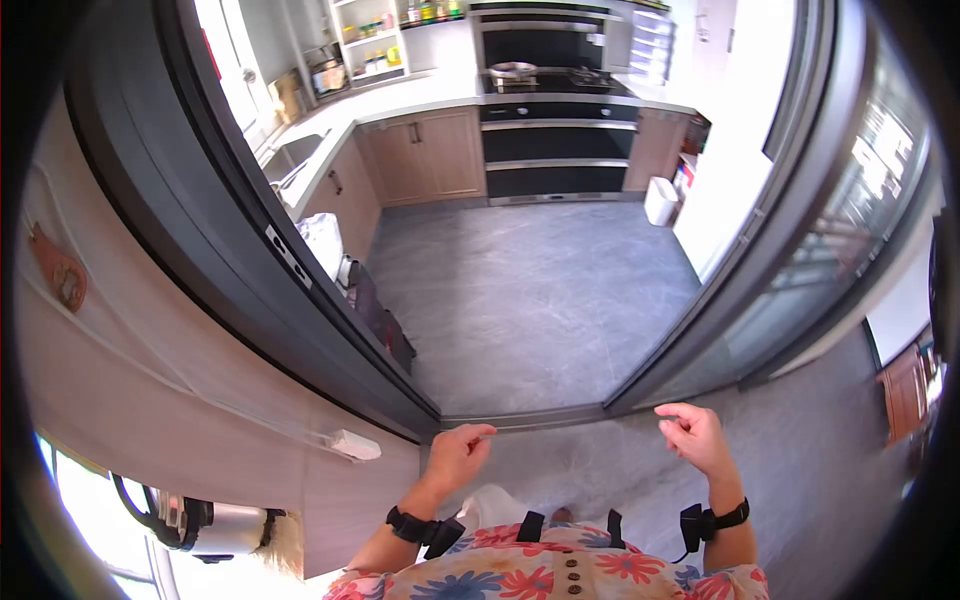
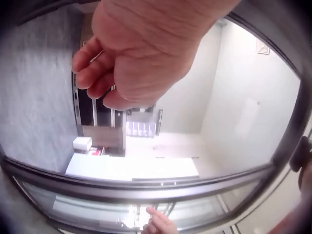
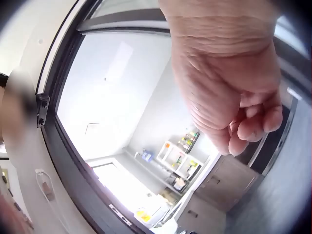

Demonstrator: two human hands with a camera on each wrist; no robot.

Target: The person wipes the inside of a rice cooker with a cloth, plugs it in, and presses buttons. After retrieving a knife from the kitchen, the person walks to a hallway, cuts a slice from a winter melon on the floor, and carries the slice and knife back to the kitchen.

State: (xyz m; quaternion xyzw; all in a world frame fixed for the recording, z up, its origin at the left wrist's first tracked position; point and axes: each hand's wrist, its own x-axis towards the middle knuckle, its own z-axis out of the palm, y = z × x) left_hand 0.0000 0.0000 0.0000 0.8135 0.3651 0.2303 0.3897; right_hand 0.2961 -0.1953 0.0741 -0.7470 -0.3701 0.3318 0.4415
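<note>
- At the far left, one brown tag [image 1: 65,280] hangs by a cord on the pale wall; low down stands one silver appliance [image 1: 210,525].
- Next comes the dark door frame [image 1: 215,200], two uprights in all, facing you. One latch plate [image 1: 288,257] sits on the left upright, and one small white box [image 1: 355,445] is on the wall near that upright's foot.
- Through the doorway on the left, you have one sink [image 1: 297,160] in the counter and one white rack [image 1: 370,45] of small goods, too small to count.
- Your left hand [image 1: 460,455], one of two, hovers near the foot of the left upright. Its fingers are loosely bent, partly open and released, with nothing in them.
- Between your hands and just ahead of them, one threshold [image 1: 520,417] runs along the floor, joining the uprights. At the back, one pan [image 1: 512,70] sits on the stove [image 1: 560,115].
- One white bin [image 1: 660,201] stands on the kitchen floor by the right wall.
- Your right hand [image 1: 695,440] hovers near the right upright's foot, fingers softly curled, half open, released and holding nothing.
- Beyond it are the glass panel [image 1: 830,210] and, farthest right, one brown cabinet [image 1: 904,395].
</note>
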